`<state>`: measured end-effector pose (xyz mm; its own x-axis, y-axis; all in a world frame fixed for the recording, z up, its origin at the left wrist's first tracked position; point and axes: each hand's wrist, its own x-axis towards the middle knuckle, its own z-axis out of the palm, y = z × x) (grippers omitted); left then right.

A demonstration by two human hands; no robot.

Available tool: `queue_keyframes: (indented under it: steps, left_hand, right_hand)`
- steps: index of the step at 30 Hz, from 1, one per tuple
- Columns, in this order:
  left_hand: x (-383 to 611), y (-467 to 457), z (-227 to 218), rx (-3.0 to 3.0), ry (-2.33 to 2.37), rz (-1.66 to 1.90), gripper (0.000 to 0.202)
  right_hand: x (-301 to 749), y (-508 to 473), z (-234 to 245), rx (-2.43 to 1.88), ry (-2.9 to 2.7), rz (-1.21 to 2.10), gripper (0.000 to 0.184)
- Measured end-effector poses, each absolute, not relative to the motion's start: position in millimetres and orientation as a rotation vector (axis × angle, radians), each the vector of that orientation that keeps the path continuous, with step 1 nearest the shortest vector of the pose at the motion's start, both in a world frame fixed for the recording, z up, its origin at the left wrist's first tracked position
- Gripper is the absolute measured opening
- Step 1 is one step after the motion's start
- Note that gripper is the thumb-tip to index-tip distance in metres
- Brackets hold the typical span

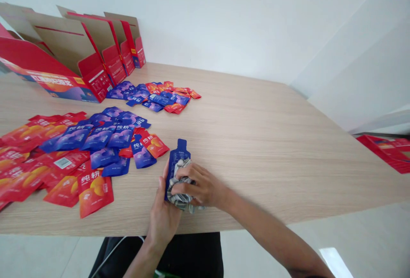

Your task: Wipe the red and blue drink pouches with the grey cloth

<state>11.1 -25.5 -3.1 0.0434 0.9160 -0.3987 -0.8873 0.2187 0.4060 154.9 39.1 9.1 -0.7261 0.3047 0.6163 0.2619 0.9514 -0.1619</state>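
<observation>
Near the table's front edge, my left hand [164,214] holds a dark blue pouch [182,144] upright, its narrow neck pointing away from me. Bunched in my right hand [208,186] is a grey patterned cloth [182,201], pressed against the face of the pouch. The cloth and fingers cover much of the pouch's lower part. Just left of my hands lie a blue pouch [142,155] and a red pouch [155,144], at the edge of a larger heap of red pouches [64,162] and blue pouches [104,135].
A smaller mixed pile of pouches [160,98] lies farther back on the wooden table [272,141]. Several open red cardboard boxes [92,77] stand at the back left by the wall. Another red box [389,150] is beyond the table's right edge.
</observation>
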Motion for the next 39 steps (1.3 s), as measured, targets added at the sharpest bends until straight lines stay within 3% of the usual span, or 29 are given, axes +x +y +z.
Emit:
queue_keyframes:
  steps: [5,12,23,32,38,39]
  left_hand:
    - [17.0,-38.6,-16.1,0.134,0.659,1.325,0.04]
    - [21.7,-49.6,-17.3,0.297,0.707,1.289,0.051]
    - [23.9,-52.9,-13.5,0.246,0.757,1.349,0.052]
    - [12.9,-38.2,-6.8,-0.03,0.598,1.268,0.024]
    - [9.4,-45.5,2.4,-0.063,0.314,1.155,0.068]
    - [9.2,-45.5,4.0,-0.1,0.287,1.136,0.072]
  right_hand:
    - [160.3,46.4,15.1,-0.649,-2.146,0.204,0.015]
    - [161.8,55.4,15.2,-0.801,-1.965,0.272,0.015]
    - [164.6,64.6,12.9,-0.886,-1.922,0.254,0.022]
    - [165.3,59.4,28.4,-0.752,-1.708,0.299,0.019]
    - [166.5,66.6,27.9,-0.84,-1.35,0.657,0.004]
    - [167.0,68.7,26.7,-0.862,-1.285,0.727,0.009]
